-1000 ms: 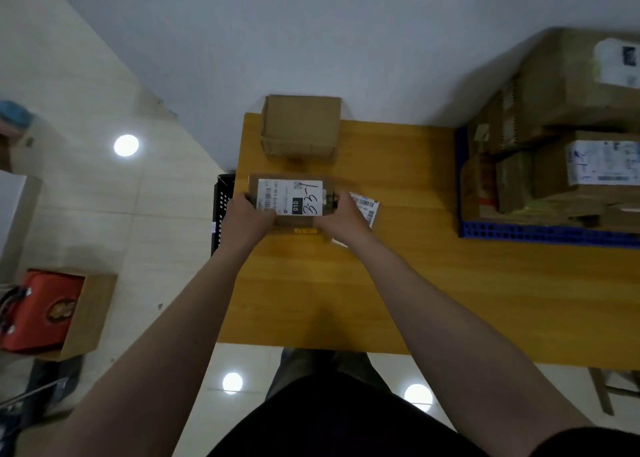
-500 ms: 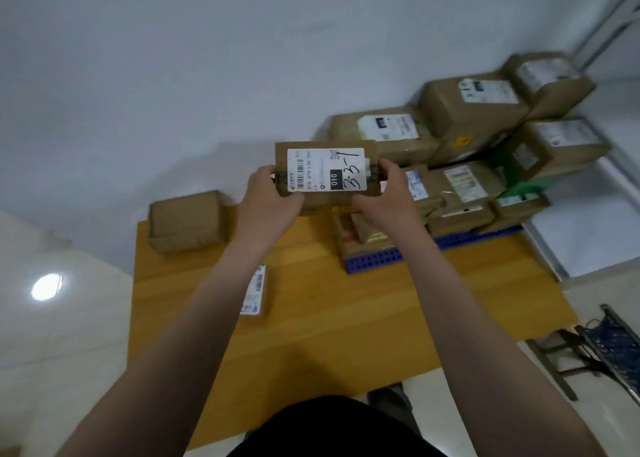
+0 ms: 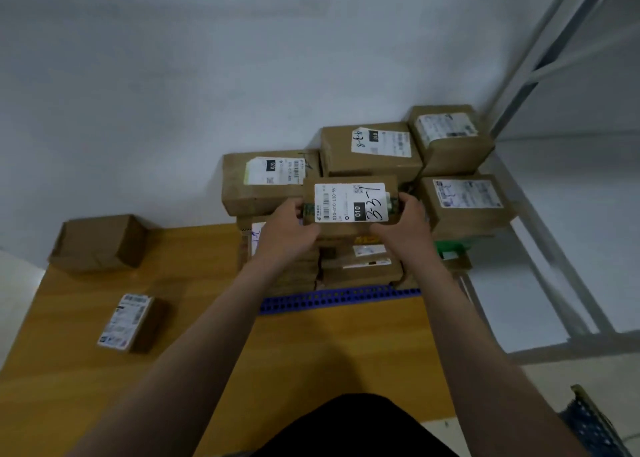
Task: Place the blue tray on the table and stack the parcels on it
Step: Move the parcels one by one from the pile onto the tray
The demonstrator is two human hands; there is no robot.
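1. Head view, far left: a plain box [image 3: 100,243] sits at the back corner of the table [image 3: 207,370]. Nearer the person a labelled parcel [image 3: 126,321] lies flat, well apart from the tray [image 3: 339,299]. Neither is yet stacked.
2. The left hand [image 3: 289,229] has its fingers curled round the left end of the held parcel [image 3: 349,203].
3. The held parcel is label up, long axis left to right, carried level between both hands over the front middle of the stack [image 3: 374,151]. Whether its underside touches the parcels beneath cannot be told.
4. The right hand [image 3: 403,226] grips the right end likewise. The hold is even, with neither hand nearer.
5. The tray lies on the table's right part, front rim showing below the wrists, loaded several layers high.
6. Judgement: the drop spot lies straight below the hands, with taller parcels behind and to the right. The parcel should go down level with its axis unchanged, or an end may catch a neighbour.
7. Far right: a rack frame [image 3: 540,75] stands beside the stack.
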